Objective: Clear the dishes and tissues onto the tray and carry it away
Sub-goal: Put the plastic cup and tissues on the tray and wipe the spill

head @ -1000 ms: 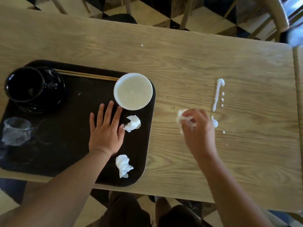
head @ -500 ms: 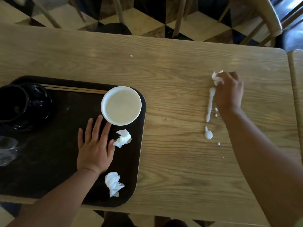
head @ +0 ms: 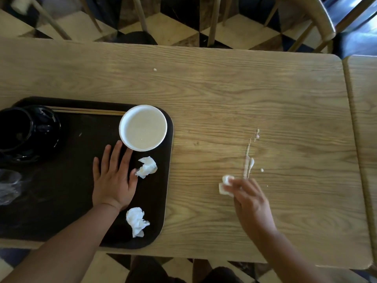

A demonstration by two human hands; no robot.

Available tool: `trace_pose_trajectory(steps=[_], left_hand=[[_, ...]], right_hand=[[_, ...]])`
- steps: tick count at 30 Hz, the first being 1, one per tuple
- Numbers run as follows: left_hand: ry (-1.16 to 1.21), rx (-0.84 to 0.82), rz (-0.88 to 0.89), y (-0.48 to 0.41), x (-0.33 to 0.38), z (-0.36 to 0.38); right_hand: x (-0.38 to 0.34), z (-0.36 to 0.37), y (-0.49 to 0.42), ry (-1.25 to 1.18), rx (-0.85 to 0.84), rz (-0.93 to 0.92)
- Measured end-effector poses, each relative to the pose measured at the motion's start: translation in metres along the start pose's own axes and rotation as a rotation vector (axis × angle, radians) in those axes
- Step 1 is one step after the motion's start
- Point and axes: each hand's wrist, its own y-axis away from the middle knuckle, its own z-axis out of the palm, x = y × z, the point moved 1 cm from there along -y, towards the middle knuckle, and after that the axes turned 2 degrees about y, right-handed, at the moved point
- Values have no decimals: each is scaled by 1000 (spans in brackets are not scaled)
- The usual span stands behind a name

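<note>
A dark tray lies on the left of the wooden table. On it stand a white bowl, a black cup, chopsticks, a clear plastic piece and two crumpled tissues. My left hand rests flat on the tray, fingers apart, beside the bowl. My right hand is blurred and holds a white tissue against the table, just below a thin smeared white streak.
Small white drops remain right of the streak, and one speck lies further back. Wooden chair legs stand beyond the far edge on a checkered floor. A second table adjoins on the right.
My right hand swept the tissue from the top of the white spill down toward me, leaving only a thin smear. My left hand stayed flat on the tray.
</note>
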Motion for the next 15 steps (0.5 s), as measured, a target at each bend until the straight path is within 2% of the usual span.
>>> trace_pose_trajectory(steps=[4, 6, 9, 12, 15], left_hand=[[19, 15, 0, 1, 0, 1], [7, 18, -2, 0, 0, 1], [-11, 11, -5, 0, 0, 1], [-17, 11, -4, -1, -1, 1], [-17, 17, -5, 0, -1, 2]], right_hand=[[-19, -8, 42, -110, -109, -15], [-15, -20, 24, -119, -45, 68], [14, -43, -42, -45, 137, 219], [54, -57, -113, 47, 288, 225], [86, -53, -152, 109, 338, 211]])
